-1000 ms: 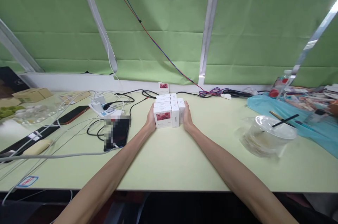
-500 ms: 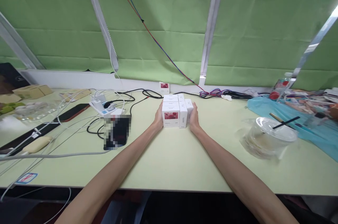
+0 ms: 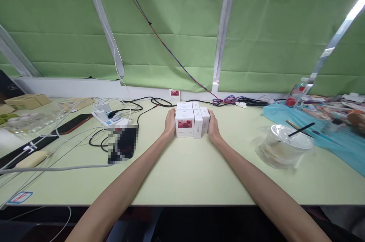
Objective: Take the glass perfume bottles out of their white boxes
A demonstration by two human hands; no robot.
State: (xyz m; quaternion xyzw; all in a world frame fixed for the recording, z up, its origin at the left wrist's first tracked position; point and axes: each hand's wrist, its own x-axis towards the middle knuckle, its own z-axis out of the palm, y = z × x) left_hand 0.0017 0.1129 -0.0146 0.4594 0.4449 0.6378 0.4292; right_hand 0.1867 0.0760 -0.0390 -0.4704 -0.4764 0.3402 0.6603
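Observation:
A tight cluster of small white boxes (image 3: 184, 129) stands on the table in front of me. The nearest box carries a picture of pink-red flowers on its front. Narrower white boxes (image 3: 197, 127) stand on the cluster's right side, one of them (image 3: 204, 116) set slightly back. My left hand (image 3: 170, 122) lies along the left side of the cluster, fingers stretched forward. On the opposite side my right hand (image 3: 213, 124) is held upright with straight fingers, beside the rightmost box. Whether either palm touches the cardboard is hard to see.
Left: a power strip (image 3: 114, 121), tangled cables, a pixelated dark object (image 3: 124, 145) and a long black item (image 3: 57, 135). Right: a clear lidded tub (image 3: 288, 145), a blue sheet (image 3: 327, 135) and a bottle (image 3: 298, 91). A small flower-picture card or box (image 3: 175, 94) stands at the back.
My hands have spread slightly outward, the right one more clearly. The boxes have shifted a little to the right relative to the table, and the view has turned slightly right.

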